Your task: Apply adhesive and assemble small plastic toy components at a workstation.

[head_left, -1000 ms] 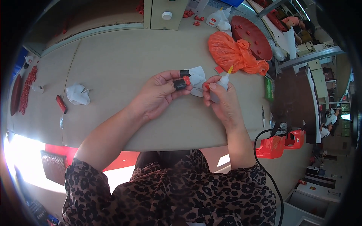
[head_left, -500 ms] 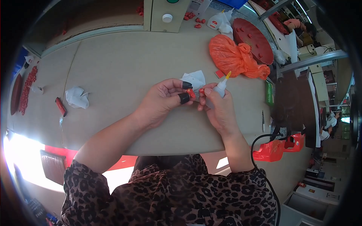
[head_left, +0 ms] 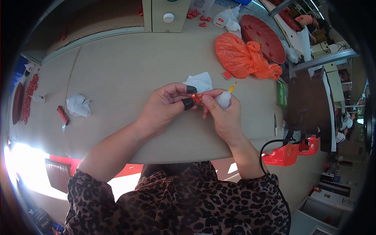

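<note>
Over the near middle of the table, my left hand (head_left: 156, 105) pinches a small glossy red piece (head_left: 195, 98) between thumb and forefinger, both tips wrapped in black covers. My right hand (head_left: 229, 121) meets it from the right, thumb and forefinger at the red piece's right end. A second small red piece was in those fingertips before; the two now look joined or touching, and the fingers partly hide them. Tucked in the same right hand is a white glue bottle (head_left: 223, 100), its yellow nozzle pointing up and right. White tissue (head_left: 199, 81) lies just beyond my hands.
A tied orange plastic bag (head_left: 237, 56) and a red tray (head_left: 262, 37) with several red pieces stand back right, near another white bottle (head_left: 220, 18). At left lie a crumpled tissue (head_left: 78, 105), a red lighter (head_left: 62, 115) and many red pieces (head_left: 29, 98). Tweezers (head_left: 275, 124) rest at right.
My right hand has moved left, bringing its red piece against the one in my left hand; a gap between them has closed. The glue bottle has tilted within the right hand.
</note>
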Tool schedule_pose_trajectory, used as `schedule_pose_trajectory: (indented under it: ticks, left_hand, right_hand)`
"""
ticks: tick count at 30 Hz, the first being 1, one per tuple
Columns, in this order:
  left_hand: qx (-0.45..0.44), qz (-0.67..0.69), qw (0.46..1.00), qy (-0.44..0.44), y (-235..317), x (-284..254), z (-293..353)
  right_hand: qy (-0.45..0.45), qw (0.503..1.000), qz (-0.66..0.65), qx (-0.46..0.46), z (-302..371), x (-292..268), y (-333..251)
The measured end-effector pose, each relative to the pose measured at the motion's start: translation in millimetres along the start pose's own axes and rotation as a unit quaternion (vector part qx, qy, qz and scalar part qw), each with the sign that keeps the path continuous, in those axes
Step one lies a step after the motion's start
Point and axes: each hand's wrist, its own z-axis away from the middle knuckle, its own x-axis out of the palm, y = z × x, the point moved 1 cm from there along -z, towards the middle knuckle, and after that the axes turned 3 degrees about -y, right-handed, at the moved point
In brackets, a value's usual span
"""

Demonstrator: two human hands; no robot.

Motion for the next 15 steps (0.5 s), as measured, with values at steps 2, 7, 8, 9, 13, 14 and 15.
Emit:
schedule_pose_trajectory:
  ticks: [2, 7, 8, 9, 13, 14, 15]
  left_hand:
    - [-0.005, -0.019, 1.0, -0.001, 1.2, -0.6, 0.7]
    - [-0.003, -0.019, 1.0, 0.001, 1.6, 0.7, 0.9]
    - [-0.006, -0.022, 1.0, 0.003, 1.6, 0.4, 1.2]
    - [-0.005, -0.022, 1.0, 0.004, 1.0, 0.1, 1.1]
    - [0.005, -0.033, 0.999, 0.003, -1.1, -2.6, 1.8]
    - [0.004, -0.038, 0.999, -0.002, -0.9, -2.5, 1.8]
    - [0.004, -0.038, 0.999, -0.003, -0.6, -1.9, 1.8]
  right_hand:
    - [-0.001, 1.0, 0.0, -0.004, -0.6, 1.1, 1.9]
    - [-0.001, 1.0, 0.017, -0.011, 0.5, 0.0, 1.5]
    - [-0.003, 1.0, 0.018, -0.011, 0.3, 0.5, 2.2]
    - [0.001, 1.0, 0.015, -0.01, 0.1, 0.8, 2.6]
    - [-0.002, 0.999, 0.028, -0.018, 0.5, 2.2, 3.7]
    - [-0.002, 0.999, 0.029, -0.018, 1.1, 2.3, 3.4]
    - [0.002, 0.999, 0.037, -0.023, 1.6, 2.6, 3.2]
